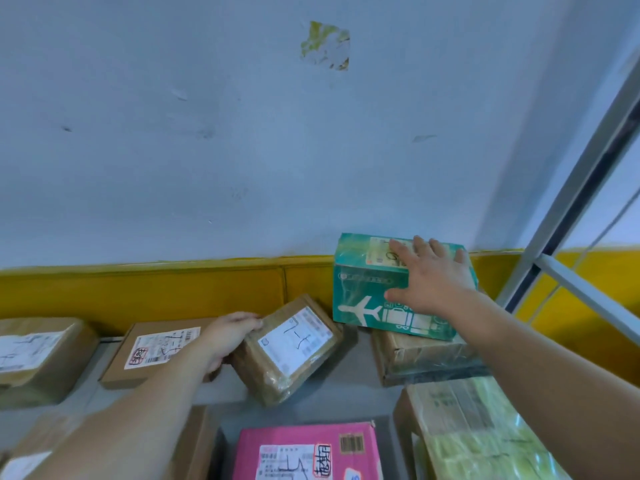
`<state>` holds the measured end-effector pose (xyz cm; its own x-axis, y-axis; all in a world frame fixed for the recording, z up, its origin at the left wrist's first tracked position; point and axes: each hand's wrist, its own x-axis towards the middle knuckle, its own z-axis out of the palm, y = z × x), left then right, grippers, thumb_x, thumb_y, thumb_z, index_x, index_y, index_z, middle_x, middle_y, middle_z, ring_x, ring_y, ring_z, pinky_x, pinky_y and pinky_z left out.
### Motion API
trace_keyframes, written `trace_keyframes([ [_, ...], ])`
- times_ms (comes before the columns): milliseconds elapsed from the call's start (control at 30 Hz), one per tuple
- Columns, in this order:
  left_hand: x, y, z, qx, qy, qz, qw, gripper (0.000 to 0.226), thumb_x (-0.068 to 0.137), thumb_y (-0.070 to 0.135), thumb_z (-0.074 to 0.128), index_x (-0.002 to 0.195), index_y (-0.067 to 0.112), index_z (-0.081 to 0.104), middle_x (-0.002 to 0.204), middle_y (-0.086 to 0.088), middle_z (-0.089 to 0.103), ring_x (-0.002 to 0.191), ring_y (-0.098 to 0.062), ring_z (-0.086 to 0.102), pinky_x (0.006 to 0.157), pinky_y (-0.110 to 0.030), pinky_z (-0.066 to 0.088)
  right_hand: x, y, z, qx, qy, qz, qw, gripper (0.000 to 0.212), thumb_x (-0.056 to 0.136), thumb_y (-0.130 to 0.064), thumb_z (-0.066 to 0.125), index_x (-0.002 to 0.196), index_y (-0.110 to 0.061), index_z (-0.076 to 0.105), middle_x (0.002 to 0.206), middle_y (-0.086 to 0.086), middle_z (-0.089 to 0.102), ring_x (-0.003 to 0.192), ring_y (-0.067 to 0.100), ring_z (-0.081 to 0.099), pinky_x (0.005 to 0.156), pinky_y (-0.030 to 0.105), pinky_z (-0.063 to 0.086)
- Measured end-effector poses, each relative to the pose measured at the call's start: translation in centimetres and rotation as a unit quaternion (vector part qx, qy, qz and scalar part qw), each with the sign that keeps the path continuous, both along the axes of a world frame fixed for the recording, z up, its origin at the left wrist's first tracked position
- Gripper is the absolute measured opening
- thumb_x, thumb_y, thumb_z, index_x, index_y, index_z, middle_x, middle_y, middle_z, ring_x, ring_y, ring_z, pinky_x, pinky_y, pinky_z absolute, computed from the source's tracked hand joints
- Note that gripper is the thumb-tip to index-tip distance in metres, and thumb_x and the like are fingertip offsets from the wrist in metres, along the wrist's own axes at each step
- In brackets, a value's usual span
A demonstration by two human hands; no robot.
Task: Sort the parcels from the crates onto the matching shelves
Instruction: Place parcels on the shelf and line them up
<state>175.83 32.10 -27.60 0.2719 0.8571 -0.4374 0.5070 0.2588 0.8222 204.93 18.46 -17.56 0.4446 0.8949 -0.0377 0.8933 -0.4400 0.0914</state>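
Brown cardboard parcels lie on a grey shelf (332, 382) that stands against a white wall with a yellow band. The left hand (227, 336) holds the left end of a taped brown parcel (289, 348); the fingers curl over its upper corner and the thumb goes under its side. This parcel is tilted, and its white label carries handwritten marks. Just left of it lies a flat brown box (156, 351) with a printed label and a red stamp.

The right hand (431, 273) is spread open, with the fingers flat on the top of a teal box (363, 289) and the thumb on its front face; it presses on the box but does not close around it. The teal box shows a white plane and a suitcase, and it sits on another brown parcel (422, 355). A pink box (304, 452) lies nearer to the camera.
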Motion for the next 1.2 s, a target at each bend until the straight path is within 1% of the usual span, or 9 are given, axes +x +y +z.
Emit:
trace_keyframes([
  [67, 0.6, 0.7, -1.5, 0.058, 0.083, -0.049, 0.994, 0.022, 0.094, 0.018, 0.060, 0.115, 0.019, 0.066, 0.104, -0.005, 0.069, 0.089, -0.021, 0.062, 0.069, -0.030, 0.047, 0.0, -0.1, -0.1, 0.006, 0.001, 0.000, 1.000, 0.097, 0.084, -0.074, 0.055, 0.156, -0.041, -0.001, 0.167, 0.004, 0.005, 0.153, 0.030, 0.007, 0.120, 0.061, 0.012],
  [200, 1.9, 0.7, -3.1, 0.151, 0.234, -0.167, 0.946, 0.063, 0.086, 0.048, 0.066, 0.139, 0.018, 0.050, 0.141, -0.009, 0.051, 0.126, -0.027, 0.050, 0.102, -0.034, 0.042, -0.2, -0.2, -0.2, 0.013, 0.001, -0.001, 1.000, 0.096, 0.085, -0.072, 0.055, 0.156, -0.041, 0.000, 0.167, 0.004, 0.006, 0.153, 0.030, 0.008, 0.120, 0.060, 0.012],
  [367, 3.6, -1.0, -4.1, 0.141, 0.361, -0.295, 0.873, 0.121, 0.068, 0.076, 0.064, 0.155, 0.026, -0.004, 0.163, -0.007, -0.007, 0.148, -0.035, -0.008, 0.119, -0.052, 0.013, -0.3, -0.2, -0.2, 0.019, 0.000, 0.000, 1.000, 0.094, 0.085, -0.073, 0.054, 0.155, -0.042, 0.001, 0.167, 0.004, 0.008, 0.153, 0.029, 0.009, 0.119, 0.060, 0.012],
  [567, 4.6, 0.4, -2.1, 0.186, 0.364, -0.425, 0.808, 0.087, 0.084, 0.044, 0.066, 0.152, 0.043, 0.012, 0.161, 0.018, -0.003, 0.149, -0.031, -0.007, 0.115, -0.061, 0.007, -0.3, -0.7, 0.0, 0.023, 0.008, -0.004, 1.000, 0.091, 0.086, -0.072, 0.053, 0.155, -0.043, 0.001, 0.167, 0.002, 0.007, 0.153, 0.028, 0.008, 0.120, 0.058, 0.012],
  [667, 5.2, 1.2, -1.8, 0.198, 0.363, -0.443, 0.795, 0.077, 0.092, 0.016, 0.058, 0.151, 0.044, 0.018, 0.161, 0.017, 0.002, 0.148, -0.031, 0.011, 0.115, -0.041, 0.027, -0.3, -0.9, -0.1, 0.027, 0.010, -0.002, 1.000, 0.091, 0.086, -0.071, 0.053, 0.155, -0.043, 0.001, 0.167, 0.002, 0.007, 0.153, 0.028, 0.008, 0.120, 0.058, 0.011],
  [733, 5.3, 1.5, -2.1, 0.207, 0.350, -0.444, 0.799, 0.077, 0.091, 0.007, 0.052, 0.150, 0.044, 0.021, 0.162, 0.016, 0.003, 0.149, -0.028, 0.008, 0.118, -0.041, 0.023, -0.4, -1.0, -0.2, 0.028, 0.007, 0.000, 1.000, 0.091, 0.086, -0.072, 0.053, 0.155, -0.043, 0.001, 0.167, 0.002, 0.007, 0.153, 0.028, 0.007, 0.120, 0.058, 0.011],
  [833, 5.1, 1.2, -3.0, 0.208, 0.374, -0.388, 0.816, 0.078, 0.089, 0.032, 0.062, 0.150, 0.049, 0.016, 0.160, 0.018, -0.005, 0.147, -0.036, -0.013, 0.113, -0.066, 0.005, -0.3, -1.0, -0.1, 0.029, 0.010, 0.001, 1.000, 0.091, 0.086, -0.072, 0.053, 0.155, -0.043, 0.001, 0.167, 0.001, 0.007, 0.153, 0.028, 0.007, 0.120, 0.058, 0.011],
  [933, 4.8, 0.7, -4.0, 0.214, 0.396, -0.356, 0.819, 0.090, 0.086, 0.052, 0.062, 0.152, 0.046, 0.001, 0.162, 0.004, -0.014, 0.142, -0.046, -0.022, 0.113, -0.063, -0.002, -0.3, -1.1, -0.2, 0.031, 0.011, 0.003, 0.999, 0.090, 0.086, -0.072, 0.053, 0.155, -0.043, 0.001, 0.167, 0.001, 0.007, 0.153, 0.028, 0.007, 0.121, 0.058, 0.011],
  [1200, 5.2, 1.4, -4.6, 0.241, 0.354, -0.401, 0.810, 0.085, 0.091, 0.040, 0.061, 0.151, 0.046, 0.002, 0.162, 0.008, -0.012, 0.147, -0.028, -0.020, 0.117, -0.062, 0.003, 0.0, -0.9, -0.3, 0.026, 0.015, 0.010, 1.000, 0.091, 0.086, -0.072, 0.054, 0.155, -0.043, 0.002, 0.167, 0.002, 0.007, 0.153, 0.029, 0.007, 0.120, 0.059, 0.011],
])
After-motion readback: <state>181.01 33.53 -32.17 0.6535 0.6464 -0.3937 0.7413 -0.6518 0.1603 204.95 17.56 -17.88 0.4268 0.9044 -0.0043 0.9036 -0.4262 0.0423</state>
